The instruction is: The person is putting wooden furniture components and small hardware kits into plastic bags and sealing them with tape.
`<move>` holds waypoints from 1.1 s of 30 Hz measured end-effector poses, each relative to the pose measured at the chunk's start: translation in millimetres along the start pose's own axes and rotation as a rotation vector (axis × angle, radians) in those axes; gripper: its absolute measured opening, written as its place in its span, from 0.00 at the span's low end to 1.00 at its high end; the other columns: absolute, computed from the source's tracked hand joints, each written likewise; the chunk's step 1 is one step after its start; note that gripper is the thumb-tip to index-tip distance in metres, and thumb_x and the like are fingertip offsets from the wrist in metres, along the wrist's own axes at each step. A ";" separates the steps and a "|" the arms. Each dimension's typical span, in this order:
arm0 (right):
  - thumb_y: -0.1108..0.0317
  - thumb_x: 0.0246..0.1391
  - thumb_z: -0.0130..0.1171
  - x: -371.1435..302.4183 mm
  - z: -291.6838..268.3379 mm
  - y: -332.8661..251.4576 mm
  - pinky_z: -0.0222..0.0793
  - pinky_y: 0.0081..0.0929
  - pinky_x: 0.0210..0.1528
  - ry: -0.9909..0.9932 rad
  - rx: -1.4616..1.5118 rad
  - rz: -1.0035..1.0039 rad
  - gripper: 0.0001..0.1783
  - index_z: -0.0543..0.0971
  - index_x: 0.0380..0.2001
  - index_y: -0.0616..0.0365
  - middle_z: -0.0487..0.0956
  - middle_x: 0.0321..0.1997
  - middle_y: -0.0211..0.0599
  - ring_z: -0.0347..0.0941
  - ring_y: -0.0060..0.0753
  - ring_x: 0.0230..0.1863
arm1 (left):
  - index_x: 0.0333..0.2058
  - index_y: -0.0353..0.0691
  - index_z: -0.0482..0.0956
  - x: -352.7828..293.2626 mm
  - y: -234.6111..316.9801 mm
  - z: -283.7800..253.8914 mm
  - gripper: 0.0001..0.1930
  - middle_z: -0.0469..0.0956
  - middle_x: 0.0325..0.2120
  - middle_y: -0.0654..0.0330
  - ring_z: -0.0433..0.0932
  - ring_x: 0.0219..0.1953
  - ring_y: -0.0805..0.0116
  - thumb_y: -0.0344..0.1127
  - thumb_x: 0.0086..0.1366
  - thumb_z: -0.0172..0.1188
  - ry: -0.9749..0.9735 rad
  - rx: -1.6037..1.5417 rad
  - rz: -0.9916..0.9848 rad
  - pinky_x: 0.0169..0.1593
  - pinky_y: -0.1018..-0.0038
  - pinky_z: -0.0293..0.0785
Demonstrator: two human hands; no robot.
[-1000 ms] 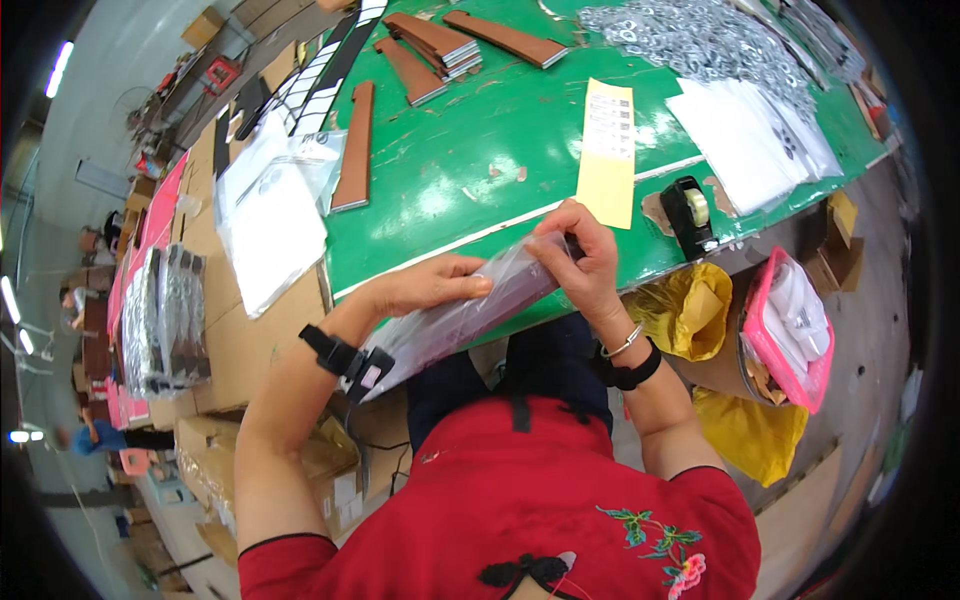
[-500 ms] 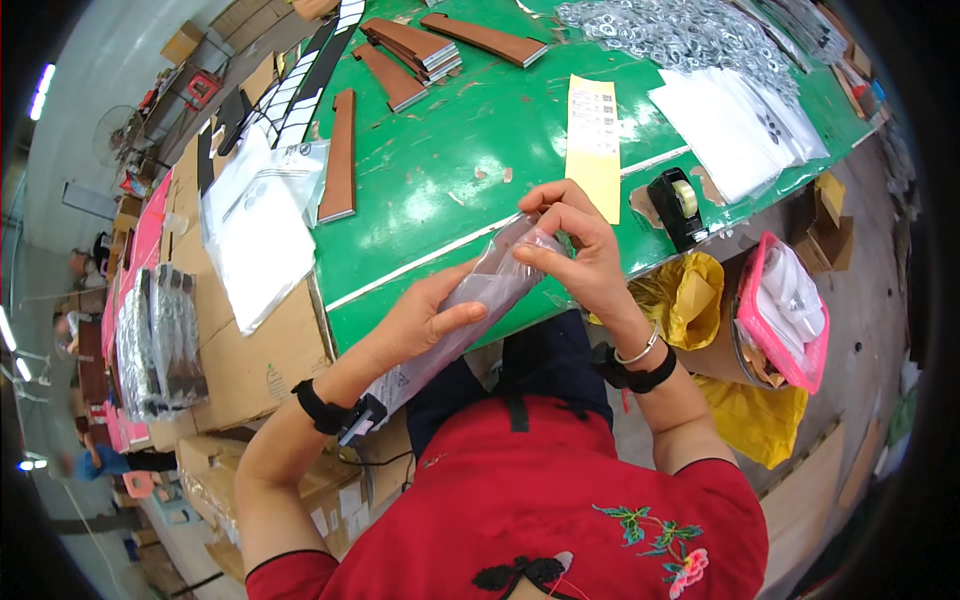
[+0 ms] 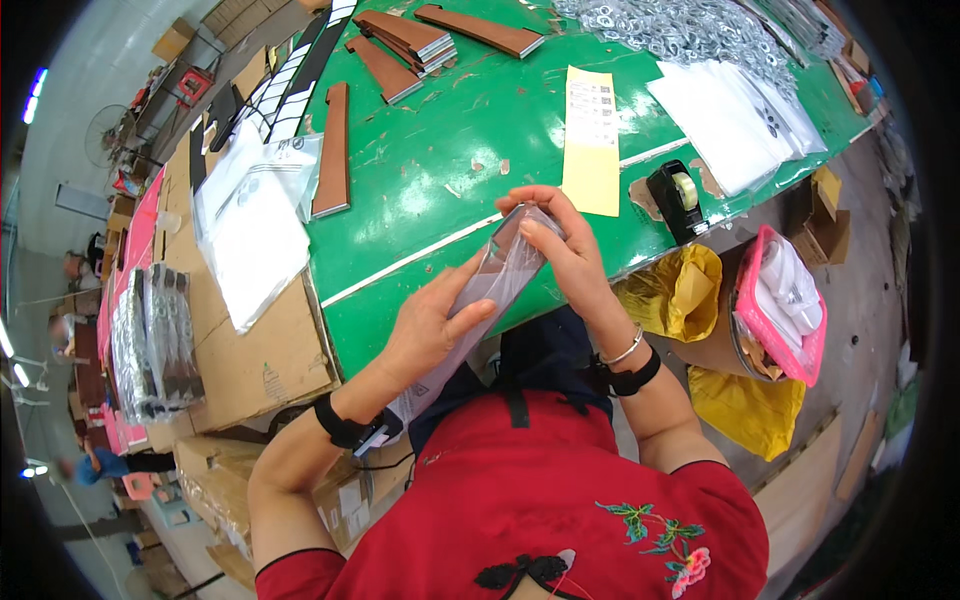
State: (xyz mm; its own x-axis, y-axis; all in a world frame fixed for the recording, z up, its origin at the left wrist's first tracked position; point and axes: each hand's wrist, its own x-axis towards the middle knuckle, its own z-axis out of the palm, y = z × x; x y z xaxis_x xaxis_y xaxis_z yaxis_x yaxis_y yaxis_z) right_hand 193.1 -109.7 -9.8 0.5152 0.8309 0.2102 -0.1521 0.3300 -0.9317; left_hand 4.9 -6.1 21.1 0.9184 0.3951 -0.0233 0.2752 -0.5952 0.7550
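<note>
A long narrow package (image 3: pixel 508 268) in a clear plastic bag slants between my hands above the near table edge; what lies inside shows only as a dull greyish shape. My left hand (image 3: pixel 432 322) is wrapped around its lower side, with the thumb lying along the plastic. At the upper end my right hand (image 3: pixel 562 240) grips the bag, fingers over the far side and thumb on the near face. Part of the package is hidden under my fingers, and its tail hangs past my left wrist.
Brown strips (image 3: pixel 333 150) lie across the green table (image 3: pixel 440 170). White plastic bags (image 3: pixel 255 230) rest at left, more white bags (image 3: pixel 715 125) at right. Beside them are a yellow label sheet (image 3: pixel 590 150), a black tape dispenser (image 3: pixel 677 200) and metal parts (image 3: pixel 670 35). A pink basket (image 3: pixel 815 340) stands right.
My right hand has gone from pinching the loose bag edge to gripping the package's upper end. The plastic there now lies closer around the contents, and my left hand has shifted slightly.
</note>
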 end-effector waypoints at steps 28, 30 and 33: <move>0.62 0.67 0.49 -15.7 -11.2 -4.6 0.70 0.20 0.47 0.182 0.335 0.126 0.16 0.73 0.50 0.61 0.80 0.40 0.34 0.74 0.20 0.43 | 0.51 0.31 0.72 55.8 10.4 27.5 0.30 0.77 0.42 0.55 0.74 0.44 0.70 0.54 0.63 0.62 -0.237 -0.380 -0.202 0.50 0.72 0.70; 0.61 0.67 0.49 -17.8 -22.8 -13.6 0.69 0.22 0.49 0.256 0.242 0.062 0.17 0.73 0.52 0.61 0.80 0.41 0.35 0.74 0.22 0.46 | 0.52 0.30 0.72 58.6 14.3 30.9 0.31 0.77 0.43 0.55 0.74 0.45 0.70 0.53 0.63 0.62 -0.232 -0.398 -0.208 0.51 0.72 0.69; 0.60 0.66 0.52 -29.2 -77.5 -30.4 0.67 0.23 0.53 0.535 -0.250 -0.150 0.17 0.77 0.49 0.60 0.79 0.45 0.34 0.73 0.26 0.50 | 0.55 0.30 0.71 66.2 25.4 30.8 0.32 0.76 0.47 0.56 0.73 0.50 0.69 0.52 0.63 0.63 -0.206 -0.614 -0.273 0.56 0.73 0.66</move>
State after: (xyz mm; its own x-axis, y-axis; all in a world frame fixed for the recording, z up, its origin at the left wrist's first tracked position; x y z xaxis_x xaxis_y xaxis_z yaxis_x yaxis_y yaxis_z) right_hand 248.1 -178.7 -10.6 0.8778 0.4220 0.2267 0.1240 0.2569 -0.9584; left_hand 81.4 -16.6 18.6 0.8912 0.2977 -0.3423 0.3487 0.0334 0.9367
